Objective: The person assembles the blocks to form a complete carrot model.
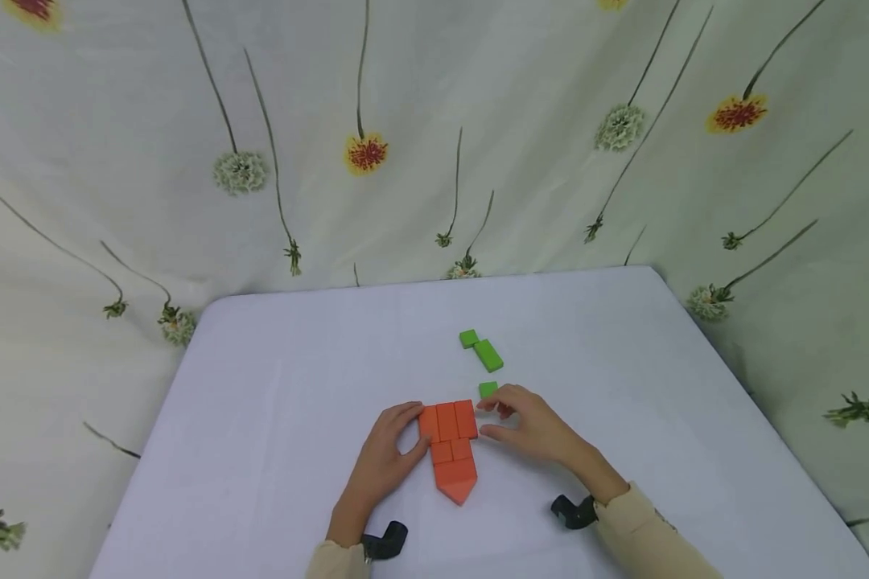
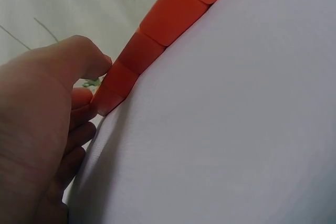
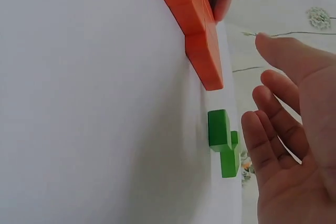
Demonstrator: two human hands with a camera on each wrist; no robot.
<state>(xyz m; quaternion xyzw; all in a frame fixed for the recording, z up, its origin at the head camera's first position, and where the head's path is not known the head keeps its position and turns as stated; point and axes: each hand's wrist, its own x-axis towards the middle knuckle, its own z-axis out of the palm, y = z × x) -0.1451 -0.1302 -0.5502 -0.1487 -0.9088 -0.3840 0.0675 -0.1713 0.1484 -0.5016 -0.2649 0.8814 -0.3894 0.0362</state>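
Orange blocks (image 1: 454,450) lie edge to edge on the table in an arrow-like shape, wide at the far end and pointed towards me. My left hand (image 1: 382,454) holds the upper left orange block (image 1: 429,420), index finger at its far corner and thumb at its near side. In the left wrist view that thumb (image 2: 86,59) meets the orange edge. Just right of the shape hovers my right hand (image 1: 530,426), fingers loosely bent around nothing. A small green block (image 1: 488,388) lies by its fingertips, partly hidden in the head view.
Farther back on the white-covered table (image 1: 319,362) are a green rectangular block (image 1: 488,355) and a small green square block (image 1: 468,338), corners close together. A flower-patterned cloth (image 1: 521,161) hangs behind the table. Each wrist wears a black device (image 1: 574,511).
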